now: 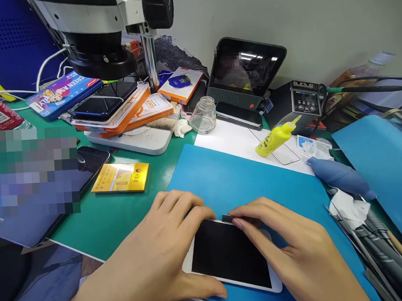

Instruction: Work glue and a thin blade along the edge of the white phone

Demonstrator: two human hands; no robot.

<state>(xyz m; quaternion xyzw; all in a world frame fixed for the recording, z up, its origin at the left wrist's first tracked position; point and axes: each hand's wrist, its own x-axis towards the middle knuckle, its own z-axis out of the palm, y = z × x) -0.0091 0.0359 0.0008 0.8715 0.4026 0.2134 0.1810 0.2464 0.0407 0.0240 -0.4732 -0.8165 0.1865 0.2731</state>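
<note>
A white-framed smartphone [231, 253] with a black screen lies face up on the blue mat [219, 167]. My left hand [169, 243] grips its left part, the thumb along the near long edge and the index finger at the far one. Between thumb and fingertips, my right hand [291, 245] pinches a thin dark flat piece [227, 218] against the phone's far long edge. Most of that piece is hidden by my fingers, so its kind does not show. My right palm and fingers cover the phone's far right corner.
Beyond the mat stand a yellow dropper bottle [275, 139] and a glass jar [204, 116]. A blue air blower [340, 176] and several tweezers [373, 249] lie at the right. A gold packet [121, 177] is at the left. A microscope [95, 34] overhangs stacked boxes.
</note>
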